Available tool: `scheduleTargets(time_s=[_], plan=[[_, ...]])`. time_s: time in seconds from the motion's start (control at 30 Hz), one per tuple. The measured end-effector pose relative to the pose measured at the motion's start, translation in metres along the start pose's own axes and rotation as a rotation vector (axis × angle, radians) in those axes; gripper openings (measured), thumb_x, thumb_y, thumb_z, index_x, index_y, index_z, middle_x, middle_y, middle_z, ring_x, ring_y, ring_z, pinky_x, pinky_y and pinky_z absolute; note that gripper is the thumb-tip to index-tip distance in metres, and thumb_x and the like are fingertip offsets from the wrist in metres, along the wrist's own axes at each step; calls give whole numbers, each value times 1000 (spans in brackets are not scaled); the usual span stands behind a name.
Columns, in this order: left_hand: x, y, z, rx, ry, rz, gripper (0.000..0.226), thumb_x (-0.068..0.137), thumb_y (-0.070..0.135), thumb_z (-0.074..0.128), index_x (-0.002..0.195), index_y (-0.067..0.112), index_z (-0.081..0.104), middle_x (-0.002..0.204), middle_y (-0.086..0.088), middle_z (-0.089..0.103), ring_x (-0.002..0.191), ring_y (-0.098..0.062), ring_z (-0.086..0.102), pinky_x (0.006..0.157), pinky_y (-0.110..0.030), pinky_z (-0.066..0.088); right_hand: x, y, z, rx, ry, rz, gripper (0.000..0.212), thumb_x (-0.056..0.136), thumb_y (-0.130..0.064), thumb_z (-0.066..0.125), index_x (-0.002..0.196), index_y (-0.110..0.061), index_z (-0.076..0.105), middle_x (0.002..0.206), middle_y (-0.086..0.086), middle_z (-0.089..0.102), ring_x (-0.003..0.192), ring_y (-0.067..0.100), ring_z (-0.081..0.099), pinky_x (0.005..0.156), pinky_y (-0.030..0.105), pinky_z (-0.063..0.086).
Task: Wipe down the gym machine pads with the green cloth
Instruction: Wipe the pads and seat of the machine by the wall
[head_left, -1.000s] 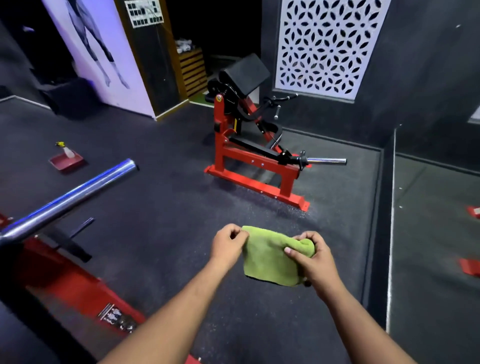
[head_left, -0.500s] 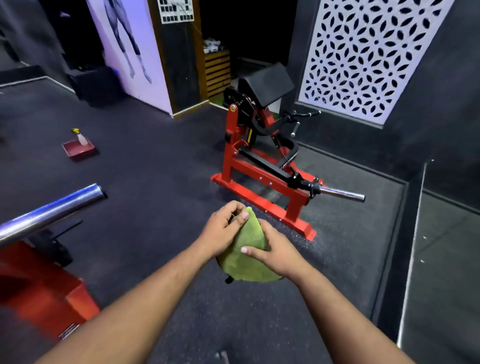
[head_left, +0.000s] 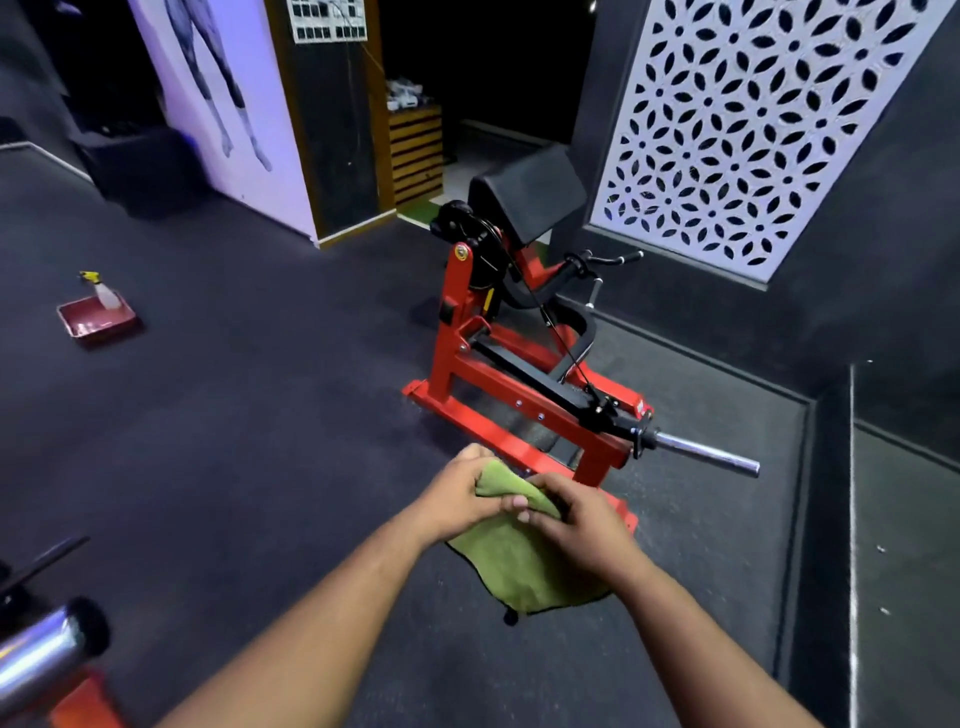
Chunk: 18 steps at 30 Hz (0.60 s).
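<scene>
The green cloth (head_left: 524, 566) hangs between both hands in front of me, above the dark floor. My left hand (head_left: 460, 496) grips its upper left part with curled fingers. My right hand (head_left: 576, 522) holds the upper right part, thumb over the fabric. Ahead stands a red gym machine (head_left: 524, 384) with a slanted black pad (head_left: 530, 195) at its top, well beyond the hands. A chrome bar (head_left: 711, 457) sticks out of the machine's right end.
A red tray (head_left: 93, 322) with a spray bottle (head_left: 104, 291) sits on the floor at the left. Another chrome bar (head_left: 36, 660) on a red frame juts in at the bottom left. A white patterned wall panel (head_left: 753, 130) stands behind the machine. A mirror edge (head_left: 852, 519) runs down the right.
The view has moved closer to the red machine, and the near chrome bar has slid toward the bottom left. Both hands have bunched the cloth together, and more of it now hangs below them.
</scene>
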<state>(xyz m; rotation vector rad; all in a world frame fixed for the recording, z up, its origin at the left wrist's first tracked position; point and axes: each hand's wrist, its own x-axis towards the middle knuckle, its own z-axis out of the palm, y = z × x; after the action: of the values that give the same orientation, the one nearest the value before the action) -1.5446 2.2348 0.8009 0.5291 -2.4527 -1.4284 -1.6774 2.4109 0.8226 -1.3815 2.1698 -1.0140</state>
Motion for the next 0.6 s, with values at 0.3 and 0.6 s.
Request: scheduleTargets(time_s=[0.3,0.6], plan=[[129,-31,-68,-90,263,-162,23,87,47,77,86,25,71,84,8,74,83,-7,70,78,-32,56,136,65,-6,227,71,137,25,78,-37,87,95,-32,69,90,-11,70,82,4,64,72,26,52],[237,-78,-191,-102,572,-264,29,84,43,81,103,29,64,87,10,72,80,-4,66,72,-26,52,354,54,-4,594,126,104,28,78,-31,85,97,-20,67,90,-1,69,86,13,64,79,40,53]])
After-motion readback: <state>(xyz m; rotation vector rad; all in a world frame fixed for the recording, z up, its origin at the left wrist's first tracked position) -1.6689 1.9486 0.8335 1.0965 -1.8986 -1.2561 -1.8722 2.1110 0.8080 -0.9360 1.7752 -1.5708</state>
